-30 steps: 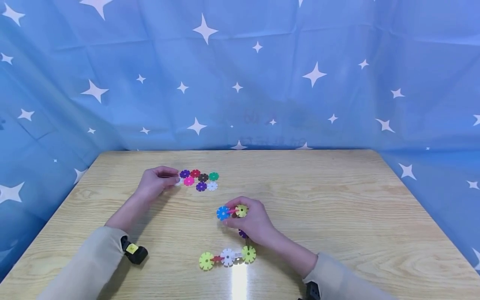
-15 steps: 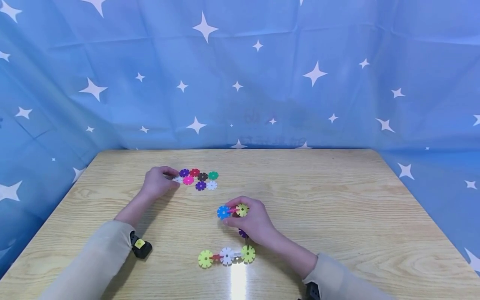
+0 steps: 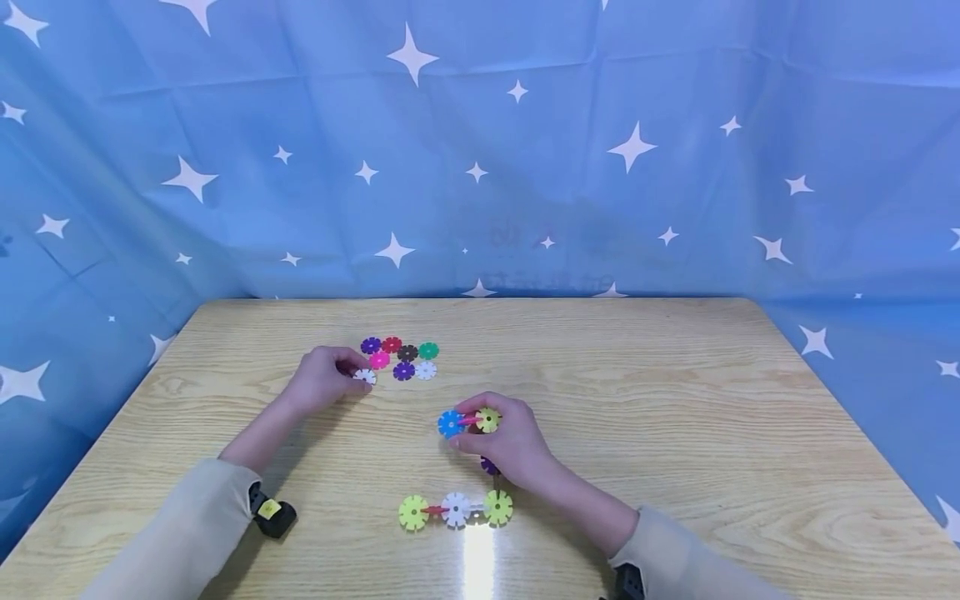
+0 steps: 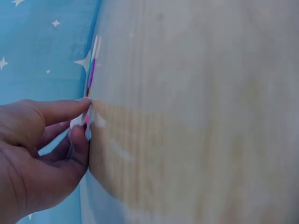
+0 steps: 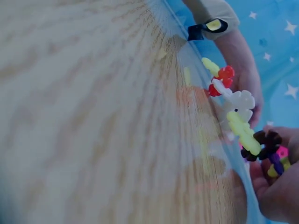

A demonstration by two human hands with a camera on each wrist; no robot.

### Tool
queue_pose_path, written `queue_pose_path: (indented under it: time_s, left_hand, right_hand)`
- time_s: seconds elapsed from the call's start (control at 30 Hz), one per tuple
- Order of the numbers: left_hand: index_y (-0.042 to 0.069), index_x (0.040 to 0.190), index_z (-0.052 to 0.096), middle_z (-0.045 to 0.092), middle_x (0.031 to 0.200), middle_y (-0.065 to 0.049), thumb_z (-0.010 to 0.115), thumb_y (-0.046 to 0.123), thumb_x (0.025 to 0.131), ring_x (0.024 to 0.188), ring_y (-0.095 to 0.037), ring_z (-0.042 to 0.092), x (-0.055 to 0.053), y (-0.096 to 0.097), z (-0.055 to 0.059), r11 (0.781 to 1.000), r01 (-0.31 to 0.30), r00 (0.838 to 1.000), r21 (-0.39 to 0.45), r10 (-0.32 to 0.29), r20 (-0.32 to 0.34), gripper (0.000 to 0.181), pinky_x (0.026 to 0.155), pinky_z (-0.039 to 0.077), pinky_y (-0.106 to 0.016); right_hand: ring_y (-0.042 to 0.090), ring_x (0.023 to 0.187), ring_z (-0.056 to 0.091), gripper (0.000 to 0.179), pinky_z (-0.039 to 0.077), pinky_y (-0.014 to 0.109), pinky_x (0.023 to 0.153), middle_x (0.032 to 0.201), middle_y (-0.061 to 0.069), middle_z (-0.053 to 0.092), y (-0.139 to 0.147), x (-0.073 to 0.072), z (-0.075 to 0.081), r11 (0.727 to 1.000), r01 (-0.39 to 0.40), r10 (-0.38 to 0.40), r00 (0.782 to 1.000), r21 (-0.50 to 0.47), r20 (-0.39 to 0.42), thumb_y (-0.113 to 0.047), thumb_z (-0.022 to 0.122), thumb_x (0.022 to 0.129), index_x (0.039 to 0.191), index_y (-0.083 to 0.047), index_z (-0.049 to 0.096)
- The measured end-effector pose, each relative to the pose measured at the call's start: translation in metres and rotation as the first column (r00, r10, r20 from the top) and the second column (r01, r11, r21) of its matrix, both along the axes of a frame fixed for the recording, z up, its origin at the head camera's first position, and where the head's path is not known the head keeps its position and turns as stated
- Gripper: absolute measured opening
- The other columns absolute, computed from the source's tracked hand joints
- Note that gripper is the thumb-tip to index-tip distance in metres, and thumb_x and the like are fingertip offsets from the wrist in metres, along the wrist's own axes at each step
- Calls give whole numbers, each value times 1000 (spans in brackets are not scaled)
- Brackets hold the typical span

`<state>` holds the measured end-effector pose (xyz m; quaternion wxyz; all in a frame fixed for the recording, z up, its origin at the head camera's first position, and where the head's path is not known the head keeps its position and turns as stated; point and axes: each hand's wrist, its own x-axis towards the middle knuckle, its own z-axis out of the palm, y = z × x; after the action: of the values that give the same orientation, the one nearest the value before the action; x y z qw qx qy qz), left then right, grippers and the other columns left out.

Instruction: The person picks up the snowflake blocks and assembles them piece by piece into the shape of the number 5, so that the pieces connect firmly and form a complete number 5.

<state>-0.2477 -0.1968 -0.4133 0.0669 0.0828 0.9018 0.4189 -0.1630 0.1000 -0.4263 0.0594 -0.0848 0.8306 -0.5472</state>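
Note:
My left hand (image 3: pixel 322 380) pinches a white notched snowflake disc (image 3: pixel 365 377) between thumb and fingers, low over the table's left part. In the left wrist view that white disc (image 4: pixel 77 122) shows between the fingertips. Near the middle, my right hand (image 3: pixel 513 440) grips a chain of linked snowflake discs at its upper end, where a blue disc (image 3: pixel 451 423), a pinkish-red one and a yellow disc (image 3: pixel 487 419) show. The chain runs down past a purple disc (image 3: pixel 490 466), partly behind the hand, and turns left through yellow, white and red discs to an end yellow disc (image 3: pixel 413 512).
Behind the left fingertips lies a group of loose discs: purple, red (image 3: pixel 392 344), pink (image 3: pixel 379 360), brown, green (image 3: pixel 428 351) and white (image 3: pixel 426 370). The wooden table (image 3: pixel 637 375) ends at a blue star-patterned curtain (image 3: pixel 555 167).
My left hand has taken hold of the white disc and drawn it slightly toward me and right, away from the pink disc. The right hand stays nearly still with the chain.

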Motion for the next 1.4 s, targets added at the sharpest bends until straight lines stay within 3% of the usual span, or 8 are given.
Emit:
queue_pose_path:
  time_s: [0.13,0.3,0.5,0.73,0.87,1.0,1.3,1.4]
  left_hand:
    - [-5,108,73,65,87,-9,76,-2,87,76,-21,59,5,4,-1,993,95,995,65,-97,13,22,63,53,-28]
    - [-5,108,72,66,85,-8,75,-3,87,72,-21,63,12,13,-2,967,217,974,130,-224,41,20,62,56,-29]
    - [-6,104,71,69,84,-9,75,-2,88,72,-20,66,20,27,0,940,287,950,184,-304,67,17,64,58,-30]
    - [-4,100,71,70,84,-7,73,-1,91,74,-21,68,29,46,1,892,386,909,234,-411,66,10,67,60,-30]
    - [0,99,72,70,86,-6,73,2,92,75,-22,67,34,55,5,880,406,902,247,-429,47,8,67,59,-29]
    - [2,102,73,70,87,-8,72,4,93,77,-25,67,36,57,8,880,398,905,259,-423,45,9,66,58,-29]
    - [-3,106,74,72,88,-12,72,2,93,79,-27,69,36,53,5,851,413,897,324,-442,17,14,69,59,-31]
    - [-2,105,75,72,89,-14,73,4,93,79,-28,69,36,54,5,852,410,896,326,-444,33,13,70,59,-31]
  right_hand:
    - [28,122,56,35,43,54,107,118,1,70,1,0,0,1000,6,-6,1000,7,-1,-14,89,79,112,-14,75]
    - [28,122,57,35,43,55,106,116,2,70,1,1,-1,1000,-7,7,1000,-15,-4,-13,88,79,112,-13,74]
    - [28,121,57,35,42,55,107,116,2,70,1,1,0,999,-18,18,1000,-31,-10,-14,88,79,112,-12,74]
    - [25,116,58,34,45,52,103,115,-1,71,1,3,0,999,-23,23,1000,-26,-1,-13,87,80,112,-13,74]
    - [25,118,58,34,44,52,105,114,-2,71,1,3,0,999,-22,22,1000,-29,9,-14,88,80,111,-14,75]
    - [24,115,58,33,44,52,103,114,-3,71,1,3,0,999,-22,22,999,-24,23,-14,88,80,110,-15,75]
    - [28,120,58,33,41,56,107,116,-2,71,1,3,1,1000,-26,26,999,12,19,-17,89,79,109,-16,75]
    - [25,116,59,33,43,54,103,114,-4,71,1,2,0,999,-31,31,999,12,26,-17,89,78,109,-18,76]
